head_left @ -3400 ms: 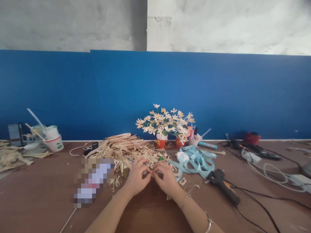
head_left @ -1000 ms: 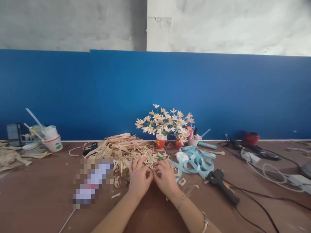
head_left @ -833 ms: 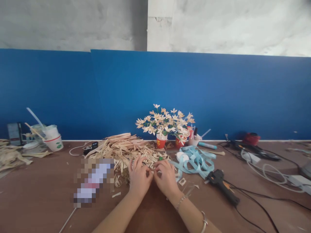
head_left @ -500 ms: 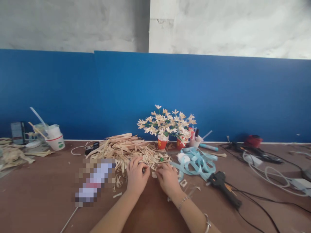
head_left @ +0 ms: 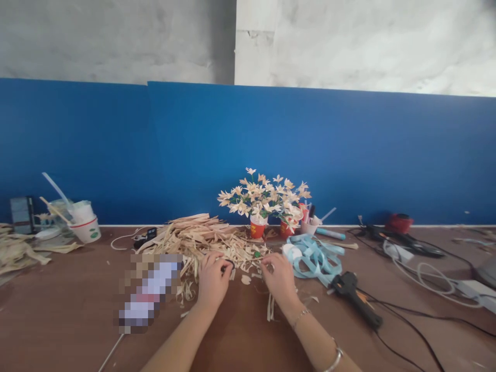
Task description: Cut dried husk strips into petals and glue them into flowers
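My left hand point(head_left: 212, 281) is closed around a small black thing point(head_left: 228, 267) with a curved edge, mostly hidden by the fingers. It is at the front of a heap of dry, straw-coloured husk strips point(head_left: 194, 227). To its right my right hand point(head_left: 279, 275) is pinched shut at the heap's right edge; what its fingertips hold, if anything, is too small to make out. A gap separates the two hands, with pale scraps point(head_left: 246, 279) on the brown table point(head_left: 244, 330) between them. Narrow pale strips point(head_left: 270, 307) lie below the right hand.
Husk flowers point(head_left: 253, 192) stand in red pots point(head_left: 257, 227) behind the heap. Light blue ribbon point(head_left: 315, 261) lies to the right, near a black glue gun point(head_left: 356, 299) and cables. A blurred phone-like object point(head_left: 149, 294) is at left. White-and-red cups point(head_left: 86, 230) stand far left.
My right hand has shifted right, widening the gap between the hands. The left hand has moved slightly left and keeps the black thing. The view has turned a little right.
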A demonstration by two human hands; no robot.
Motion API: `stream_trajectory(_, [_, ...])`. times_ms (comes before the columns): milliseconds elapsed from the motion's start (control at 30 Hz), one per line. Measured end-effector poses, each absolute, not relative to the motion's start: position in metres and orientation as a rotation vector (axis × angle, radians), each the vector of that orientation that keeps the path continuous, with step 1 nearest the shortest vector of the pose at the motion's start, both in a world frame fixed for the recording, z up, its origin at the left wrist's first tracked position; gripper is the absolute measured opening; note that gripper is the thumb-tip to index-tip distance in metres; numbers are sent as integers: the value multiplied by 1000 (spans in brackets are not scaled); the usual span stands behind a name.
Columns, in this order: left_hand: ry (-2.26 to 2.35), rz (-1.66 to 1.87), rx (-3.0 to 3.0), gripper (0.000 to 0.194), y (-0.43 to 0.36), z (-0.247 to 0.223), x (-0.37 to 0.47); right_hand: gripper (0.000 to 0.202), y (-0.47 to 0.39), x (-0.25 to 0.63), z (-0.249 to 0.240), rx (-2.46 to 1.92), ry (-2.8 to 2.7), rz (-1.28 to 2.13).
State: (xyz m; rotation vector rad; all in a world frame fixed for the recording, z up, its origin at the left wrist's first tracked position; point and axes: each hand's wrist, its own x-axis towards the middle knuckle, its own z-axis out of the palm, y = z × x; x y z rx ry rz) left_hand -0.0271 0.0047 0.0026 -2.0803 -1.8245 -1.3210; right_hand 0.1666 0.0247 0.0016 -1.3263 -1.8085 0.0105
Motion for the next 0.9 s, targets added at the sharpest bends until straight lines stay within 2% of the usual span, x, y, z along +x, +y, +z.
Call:
stream_trajectory(133, [-1804, -1379, -1962, 32, 9, 7, -39, 29, 30, 176, 1, -1382, -1763, -33])
stream_trajectory(300, [-1719, -1482, -1845, 22, 17, 2, -48, 21, 36, 187, 1, -1389, -1647, -69])
stream_trajectory(400, [-1703, -1436, -1909, 20, 17, 0, -47, 24, 40, 194, 4, -1419, -1621, -42])
stream_trajectory(533, [-1657, -1400, -2081, 34, 13, 1, -41, 36, 41, 196, 6, -1419, -1683, 25])
stream_trajectory(633, [-1613, -1448, -2137, 18, 12, 2, -38, 22, 38, 191, 6, -1366, -1792, 57])
stream_trajectory(767, [-1579, -1459, -2294, 30, 11, 1, -37, 19, 31, 182, 7, -1289, -2014, 171])
stream_trajectory(900, [-1650, -1421, -2470, 30, 9, 0, -35, 19, 26, 178, 10, -1330, -2131, 188])
